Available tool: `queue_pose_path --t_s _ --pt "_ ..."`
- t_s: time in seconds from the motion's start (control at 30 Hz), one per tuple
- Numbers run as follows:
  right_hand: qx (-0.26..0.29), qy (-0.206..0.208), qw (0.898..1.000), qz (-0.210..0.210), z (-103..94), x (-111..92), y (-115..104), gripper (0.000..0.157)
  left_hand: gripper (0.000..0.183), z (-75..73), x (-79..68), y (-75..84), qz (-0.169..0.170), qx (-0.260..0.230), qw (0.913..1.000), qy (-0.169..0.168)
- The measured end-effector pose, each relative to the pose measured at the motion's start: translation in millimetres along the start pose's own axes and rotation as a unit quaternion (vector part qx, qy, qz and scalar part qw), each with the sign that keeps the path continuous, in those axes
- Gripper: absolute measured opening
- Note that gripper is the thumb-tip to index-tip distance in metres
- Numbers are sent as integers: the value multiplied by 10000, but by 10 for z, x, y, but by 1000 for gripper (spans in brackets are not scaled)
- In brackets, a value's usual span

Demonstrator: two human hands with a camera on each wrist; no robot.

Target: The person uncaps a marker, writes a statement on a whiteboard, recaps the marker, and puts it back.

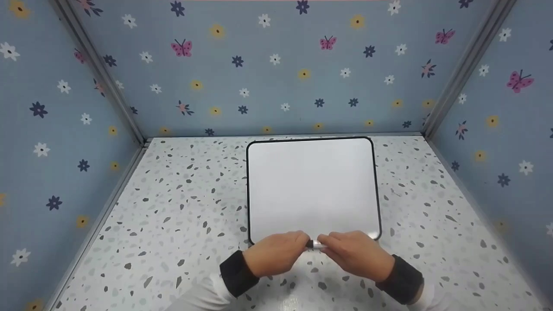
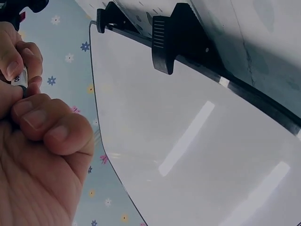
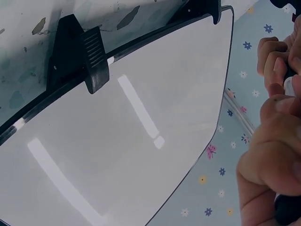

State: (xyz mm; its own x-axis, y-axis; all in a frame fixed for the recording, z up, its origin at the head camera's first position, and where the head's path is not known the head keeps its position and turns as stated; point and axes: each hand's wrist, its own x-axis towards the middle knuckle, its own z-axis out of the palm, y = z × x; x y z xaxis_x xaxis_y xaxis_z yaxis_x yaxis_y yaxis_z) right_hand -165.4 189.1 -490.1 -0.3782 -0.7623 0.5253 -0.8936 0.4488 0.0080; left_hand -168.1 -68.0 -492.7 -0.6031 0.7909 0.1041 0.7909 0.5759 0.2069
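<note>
A marker (image 1: 319, 245) with a white body and a black end lies crosswise between the two hands, in front of the whiteboard's near edge. My left hand (image 1: 276, 255) pinches its black end with curled fingers. From the other side, my right hand (image 1: 360, 255) grips the white body. The right wrist view shows a black tip (image 3: 288, 209) sticking out below the right hand. Fingers cover much of the marker, and whether the cap is fully seated I cannot tell. Beyond the hands stands a blank whiteboard (image 1: 313, 185) with a thin black frame.
Black clips (image 2: 163, 44) hold the whiteboard's edge in both wrist views. Underneath is a speckled white tabletop (image 1: 185, 207). Blue walls (image 1: 276, 86) with flowers and butterflies enclose the back and both sides.
</note>
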Motion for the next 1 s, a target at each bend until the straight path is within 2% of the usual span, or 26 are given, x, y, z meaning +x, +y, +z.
queue_pose_path --t_s 0.1,0.33,0.4,0.53,0.63,0.87,1.0 --pt "46 -14 10000 -52 10 5 -7 15 6 10 -14 0 -27 51 10000 14" --pt "251 -155 9996 20 12 -4 1 10 8 10 -45 -30 160 193 9995 166" --pt "312 -191 9993 116 -3 -26 23 9 8 -6 -65 -71 6 35 9999 122" --pt "440 -197 9981 373 -57 -108 109 18 3 -68 -167 -205 -402 -207 9989 99" --pt "556 -169 9971 491 -93 -159 177 20 2 -122 -258 -309 -527 -189 9981 250" --pt "706 -272 9933 875 -145 -194 247 5 11 -215 -436 -476 -883 -231 9933 714" --pt "610 -224 9927 1018 -147 -230 256 12 12 -255 -543 -578 -1180 -370 9885 873"
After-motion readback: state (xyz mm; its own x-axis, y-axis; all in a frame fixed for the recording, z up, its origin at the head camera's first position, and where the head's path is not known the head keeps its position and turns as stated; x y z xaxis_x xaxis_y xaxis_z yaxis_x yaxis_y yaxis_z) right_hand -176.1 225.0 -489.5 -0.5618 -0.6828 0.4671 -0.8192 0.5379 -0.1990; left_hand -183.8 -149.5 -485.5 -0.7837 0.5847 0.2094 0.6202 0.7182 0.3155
